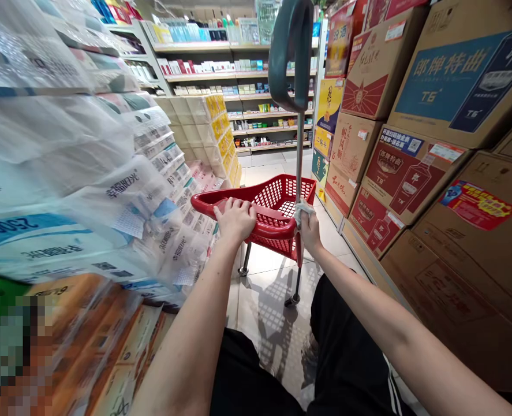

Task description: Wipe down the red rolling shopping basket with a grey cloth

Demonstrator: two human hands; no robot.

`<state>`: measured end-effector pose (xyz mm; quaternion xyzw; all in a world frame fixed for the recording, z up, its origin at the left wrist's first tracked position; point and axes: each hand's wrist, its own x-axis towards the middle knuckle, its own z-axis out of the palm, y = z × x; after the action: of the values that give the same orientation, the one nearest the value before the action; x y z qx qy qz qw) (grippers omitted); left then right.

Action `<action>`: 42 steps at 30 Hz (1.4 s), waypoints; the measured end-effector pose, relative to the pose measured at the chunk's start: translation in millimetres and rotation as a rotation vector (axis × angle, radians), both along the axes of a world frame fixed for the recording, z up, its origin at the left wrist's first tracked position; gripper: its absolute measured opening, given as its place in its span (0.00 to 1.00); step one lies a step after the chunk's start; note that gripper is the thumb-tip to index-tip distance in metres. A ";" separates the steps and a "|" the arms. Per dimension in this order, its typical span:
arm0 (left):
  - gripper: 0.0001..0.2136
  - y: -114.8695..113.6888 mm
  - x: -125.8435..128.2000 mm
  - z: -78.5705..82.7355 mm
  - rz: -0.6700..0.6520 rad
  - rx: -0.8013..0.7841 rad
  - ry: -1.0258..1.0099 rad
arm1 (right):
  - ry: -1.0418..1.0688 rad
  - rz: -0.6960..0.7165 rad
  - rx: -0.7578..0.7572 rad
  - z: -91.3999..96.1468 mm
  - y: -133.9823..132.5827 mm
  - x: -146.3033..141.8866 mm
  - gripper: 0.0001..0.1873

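Note:
A red plastic shopping basket (pixel 277 199) on small wheels stands on the tiled floor in front of me. My left hand (pixel 235 218) is closed over its near rim. My right hand (pixel 310 228) grips a white cloth (pixel 302 209) pressed against the basket's near right corner, beside the metal pull rod (pixel 299 150). The rod rises to a dark teal handle (pixel 288 52) above. The basket looks empty inside. I am low down, my knees in black shorts at the bottom.
Stacked packs of tissue paper (pixel 86 173) wrapped in plastic crowd the left. Cardboard cartons (pixel 433 144) are piled high on the right. A narrow tiled aisle (pixel 273 167) runs ahead to shelves (pixel 238 75) of small goods.

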<state>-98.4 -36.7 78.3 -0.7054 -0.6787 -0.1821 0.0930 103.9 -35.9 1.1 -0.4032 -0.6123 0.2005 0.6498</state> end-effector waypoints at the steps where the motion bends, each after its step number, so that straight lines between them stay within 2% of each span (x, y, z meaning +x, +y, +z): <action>1: 0.19 -0.5 0.3 0.8 0.010 -0.009 0.007 | -0.004 -0.035 0.038 -4.4 -10.8 -1.0 0.26; 5: 0.20 -3.4 4.5 3.7 0.040 -0.040 0.024 | -0.139 -0.058 0.132 -19.2 -46.0 -7.5 0.23; 9: 0.20 -6.9 12.3 4.1 0.049 -0.020 0.033 | -0.361 -0.103 0.201 -19.9 -56.0 -10.9 0.28; 13: 0.20 -6.0 17.9 2.0 0.056 0.001 0.027 | -0.585 -0.126 0.244 0.7 -47.0 -3.8 0.35; 17: 0.20 -0.4 17.9 -0.9 0.043 0.020 0.025 | -0.830 0.063 0.302 33.7 -31.9 8.2 0.35; 20: 0.20 1.5 18.0 -2.3 0.041 0.030 0.024 | -0.981 0.149 0.210 57.0 -18.5 8.0 0.32; 22: 0.20 0.4 19.8 -2.7 0.045 0.036 0.023 | -1.050 0.103 0.042 68.2 -12.1 1.4 0.25; 25: 0.20 -2.7 23.2 -2.6 0.047 0.052 0.024 | -1.091 -0.094 -0.156 74.7 -15.7 -13.9 0.29; 28: 0.20 -4.3 24.3 -2.5 0.046 0.061 0.017 | -1.046 -0.355 -0.122 67.6 -38.0 -28.8 0.28; 31: 0.20 -3.5 21.9 -3.0 0.044 0.064 0.009 | -0.998 -0.494 -0.050 53.6 -62.2 -39.5 0.27; 35: 0.20 -2.1 17.7 -3.7 0.033 0.063 0.009 | -1.015 -0.497 -0.042 45.7 -64.7 -47.3 0.26; 39: 0.20 -2.3 16.9 -1.7 0.037 0.036 0.008 | -1.062 -0.456 -0.090 56.5 -44.2 -48.3 0.26; 42: 0.20 -2.1 19.5 -0.1 0.044 0.011 0.004 | -1.109 -0.366 -0.097 64.8 -33.2 -42.6 0.27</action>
<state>-78.8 -38.7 78.2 -0.6902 -0.6928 -0.1821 0.1022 61.3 -69.1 65.8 -0.5763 -0.7715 -0.1282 0.2373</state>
